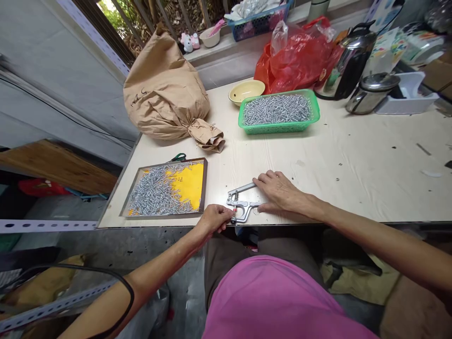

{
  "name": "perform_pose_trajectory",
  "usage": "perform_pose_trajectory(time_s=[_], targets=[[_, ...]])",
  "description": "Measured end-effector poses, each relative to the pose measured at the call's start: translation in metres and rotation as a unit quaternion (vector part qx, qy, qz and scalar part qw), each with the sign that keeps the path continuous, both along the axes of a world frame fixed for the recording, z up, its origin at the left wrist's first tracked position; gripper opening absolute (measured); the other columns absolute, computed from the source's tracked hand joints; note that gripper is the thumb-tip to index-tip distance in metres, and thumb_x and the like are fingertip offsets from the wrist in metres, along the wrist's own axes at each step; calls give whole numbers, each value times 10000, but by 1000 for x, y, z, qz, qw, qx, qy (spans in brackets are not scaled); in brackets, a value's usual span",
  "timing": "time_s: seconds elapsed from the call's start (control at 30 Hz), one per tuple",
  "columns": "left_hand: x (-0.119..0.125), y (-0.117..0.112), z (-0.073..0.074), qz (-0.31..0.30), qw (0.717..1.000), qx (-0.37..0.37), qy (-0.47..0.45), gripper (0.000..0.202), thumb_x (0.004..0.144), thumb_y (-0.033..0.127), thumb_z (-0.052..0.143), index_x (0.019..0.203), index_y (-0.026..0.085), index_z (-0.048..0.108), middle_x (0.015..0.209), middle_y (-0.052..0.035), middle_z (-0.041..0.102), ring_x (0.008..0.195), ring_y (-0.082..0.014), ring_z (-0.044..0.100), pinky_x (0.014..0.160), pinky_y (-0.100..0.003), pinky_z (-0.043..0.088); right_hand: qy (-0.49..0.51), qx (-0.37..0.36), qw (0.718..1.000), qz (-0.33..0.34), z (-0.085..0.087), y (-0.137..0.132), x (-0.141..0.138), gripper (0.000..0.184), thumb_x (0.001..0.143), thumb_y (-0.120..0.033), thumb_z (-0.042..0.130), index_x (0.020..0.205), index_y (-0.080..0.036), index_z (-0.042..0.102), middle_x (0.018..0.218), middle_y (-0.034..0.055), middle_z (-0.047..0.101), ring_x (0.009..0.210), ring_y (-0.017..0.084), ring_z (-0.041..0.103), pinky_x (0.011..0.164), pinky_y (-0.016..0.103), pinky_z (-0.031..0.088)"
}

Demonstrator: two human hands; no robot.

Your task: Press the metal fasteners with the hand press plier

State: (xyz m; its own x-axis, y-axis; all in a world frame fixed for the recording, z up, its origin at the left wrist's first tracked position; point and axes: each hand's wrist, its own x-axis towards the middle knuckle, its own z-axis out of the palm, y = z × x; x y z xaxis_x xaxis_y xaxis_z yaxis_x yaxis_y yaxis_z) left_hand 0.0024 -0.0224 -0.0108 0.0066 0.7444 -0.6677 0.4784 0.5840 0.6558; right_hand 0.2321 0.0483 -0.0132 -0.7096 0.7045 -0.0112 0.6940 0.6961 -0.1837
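Note:
My right hand (277, 190) is wrapped around the handles of silver snap-fastener pliers (243, 205), which lie at the table's front edge with the jaws pointing left. A spring and a small red part show by the jaws. My left hand (218, 217) is closed in a pinch at the jaw end; whatever its fingertips hold is too small to make out. Left of the pliers, a shallow tray (205, 181) with a yellow bottom holds many small silver metal pieces (151, 193). Further back, a green plastic basket (278, 127) is filled with similar pieces (277, 109).
A tied brown paper sack (165, 94) stands at the back left, with green-handled scissors (179, 157) near the tray. A yellow bowl (247, 89), red plastic bag (293, 56), kettle (353, 61) and metal pot (370, 94) line the back. Small scraps lie on the right.

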Motion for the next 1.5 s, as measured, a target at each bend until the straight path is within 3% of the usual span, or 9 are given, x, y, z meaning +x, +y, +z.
perform_pose_trajectory(time_s=[0.1, 0.17, 0.3, 0.47, 0.57, 0.73, 0.97, 1.23, 1.5], targets=[[0, -3, 3, -31, 997, 23, 68, 347, 816, 463, 548, 669, 150, 568, 449, 47, 459, 359, -76, 393, 382, -205, 301, 7, -28, 1000, -4, 7, -7, 1, 483, 742, -474, 689, 1081, -151, 568, 1038, 127, 573, 954, 272, 481, 777, 361, 379], [3, -6, 5, -65, 978, 134, 144, 300, 845, 413, 531, 737, 145, 614, 575, 1, 554, 487, -114, 513, 488, -238, 411, 14, -44, 999, -10, 12, -11, 0, 406, 774, -416, 681, 1061, -148, 574, 1028, 125, 569, 948, 256, 483, 768, 344, 388], [18, 0, 4, -208, 867, 394, 224, 292, 802, 310, 635, 1060, 176, 607, 1064, -86, 612, 1003, -228, 560, 861, -370, 471, 10, -46, 999, -21, 13, -17, -3, 383, 784, -358, 685, 1071, -132, 569, 1030, 128, 567, 959, 250, 481, 784, 345, 399], [38, 30, -1, -390, 783, 432, 222, 588, 776, 309, 671, 1285, 139, 430, 1277, -145, 513, 1162, -275, 453, 978, -433, 408, 26, -29, 999, -11, 4, -19, 2, 525, 739, -397, 718, 1136, -109, 531, 1051, 132, 557, 961, 255, 480, 806, 361, 413], [44, 42, 1, -430, 772, 395, 252, 558, 794, 341, 640, 1258, 110, 436, 1162, -138, 557, 1051, -268, 493, 910, -416, 441, 14, -24, 999, -19, 6, -17, 8, 540, 714, -417, 734, 1113, -106, 547, 1049, 137, 561, 952, 269, 486, 786, 369, 421], [50, 42, -1, -427, 762, 386, 296, 303, 846, 330, 567, 1093, 157, 531, 1014, -96, 561, 976, -244, 497, 814, -372, 459, -32, -36, 999, -22, 14, -11, 5, 233, 808, -309, 663, 952, -131, 617, 976, 123, 595, 936, 249, 526, 750, 330, 408], [56, 46, -1, -398, 787, 358, 306, 141, 890, 274, 510, 897, 162, 596, 911, -76, 583, 918, -224, 515, 784, -351, 466, -22, -21, 999, -25, 0, -10, -2, 173, 918, -271, 508, 872, -151, 623, 887, 88, 617, 852, 206, 546, 698, 303, 380], [57, 15, -20, -338, 779, 448, 279, 286, 908, 151, 421, 1176, 145, 520, 1338, -163, 482, 1285, -275, 408, 1011, -466, 409, 23, -41, 999, 22, 3, 12, 17, 393, 846, -476, 581, 1057, -147, 623, 964, 109, 601, 916, 235, 534, 761, 318, 413], [74, -24, -34, -323, 788, 480, 210, 391, 937, 114, 295, 1285, 146, 468, 1300, -159, 544, 1305, -258, 417, 1093, -517, 320, 32, 12, 999, -27, -9, 46, 11, 220, 912, -222, 446, 834, -162, 642, 867, 75, 624, 820, 189, 532, 733, 303, 371]])
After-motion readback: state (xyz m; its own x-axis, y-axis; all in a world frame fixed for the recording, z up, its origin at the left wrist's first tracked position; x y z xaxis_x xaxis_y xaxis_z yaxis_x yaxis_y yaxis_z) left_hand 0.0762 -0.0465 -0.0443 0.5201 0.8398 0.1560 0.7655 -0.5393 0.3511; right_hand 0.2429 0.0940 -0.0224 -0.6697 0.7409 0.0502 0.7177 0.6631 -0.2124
